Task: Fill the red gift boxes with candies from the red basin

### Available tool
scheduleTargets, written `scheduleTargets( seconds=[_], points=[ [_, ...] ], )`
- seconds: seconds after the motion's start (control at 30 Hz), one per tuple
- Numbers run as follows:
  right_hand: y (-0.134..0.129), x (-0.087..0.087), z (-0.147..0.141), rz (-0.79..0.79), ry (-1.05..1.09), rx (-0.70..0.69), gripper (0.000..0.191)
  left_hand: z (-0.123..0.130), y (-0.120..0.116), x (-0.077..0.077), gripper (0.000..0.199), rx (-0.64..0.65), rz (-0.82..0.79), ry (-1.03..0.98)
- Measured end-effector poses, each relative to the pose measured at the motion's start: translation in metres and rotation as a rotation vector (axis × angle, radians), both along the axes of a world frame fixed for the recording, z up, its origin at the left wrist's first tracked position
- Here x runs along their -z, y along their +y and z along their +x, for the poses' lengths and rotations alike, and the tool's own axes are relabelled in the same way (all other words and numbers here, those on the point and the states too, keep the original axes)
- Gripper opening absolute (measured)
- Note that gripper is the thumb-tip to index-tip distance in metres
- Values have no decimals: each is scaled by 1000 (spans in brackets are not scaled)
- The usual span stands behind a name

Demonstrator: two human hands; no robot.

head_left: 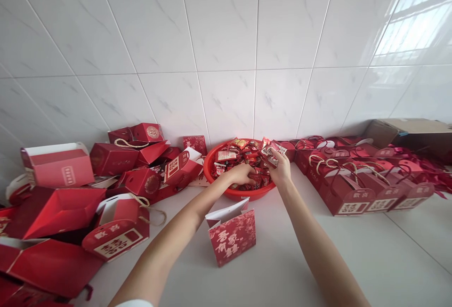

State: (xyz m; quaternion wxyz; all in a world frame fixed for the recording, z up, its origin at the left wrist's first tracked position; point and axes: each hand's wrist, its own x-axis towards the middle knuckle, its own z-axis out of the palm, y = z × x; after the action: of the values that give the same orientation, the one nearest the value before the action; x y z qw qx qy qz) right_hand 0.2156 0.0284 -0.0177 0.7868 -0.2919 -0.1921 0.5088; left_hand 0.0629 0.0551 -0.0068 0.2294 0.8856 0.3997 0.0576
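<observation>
A round red basin (247, 196) full of wrapped candies stands near the wall. My left hand (243, 174) reaches into it, fingers bent down among the candies; whether they grip one is hidden. At the basin's right side, my right hand (280, 165) is closed on several small red and white candy packets (272, 152). In front of the basin stands an upright red box (233, 238) with white characters, its top open and white inside. Neither hand touches this box.
Many loose red boxes (56, 208) are heaped on the left. Rows of red boxes with rope handles (346, 194) stand on the right, with dark red ribbons (429, 170) and a cardboard box (409, 130) behind. A tiled wall (226, 24) rises at the back.
</observation>
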Motion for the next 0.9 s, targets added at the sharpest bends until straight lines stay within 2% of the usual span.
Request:
scheduleTargets(
  seconds=[0.13, 0.37, 0.5, 0.57, 0.6, 0.77, 0.9],
  points=[
    [1, 2, 1, 4, -6, 9, 18, -12, 4, -4, 5, -134, 94, -96],
    [-2, -4, 1, -28, 9, 19, 16, -30, 16, -6, 25, -509, 339, -254],
    [-3, -5, 0, -37, 14, 18, 17, -34, 16, -5, 40, -644, 441, -251],
    [-4, -6, -1, -35, 13, 16, 18, -31, 15, -7, 41, -607, 469, -234],
    [-4, -6, -1, -33, 12, 15, 19, -28, 14, -9, 38, -547, 463, -217],
    [-5, -8, -2, -18, 8, 16, 20, -8, 5, -16, 9, -148, 283, -6],
    [-5, -8, -3, -5, -9, 13, 20, 3, -5, -17, 8, -69, 247, 180]
  ],
)
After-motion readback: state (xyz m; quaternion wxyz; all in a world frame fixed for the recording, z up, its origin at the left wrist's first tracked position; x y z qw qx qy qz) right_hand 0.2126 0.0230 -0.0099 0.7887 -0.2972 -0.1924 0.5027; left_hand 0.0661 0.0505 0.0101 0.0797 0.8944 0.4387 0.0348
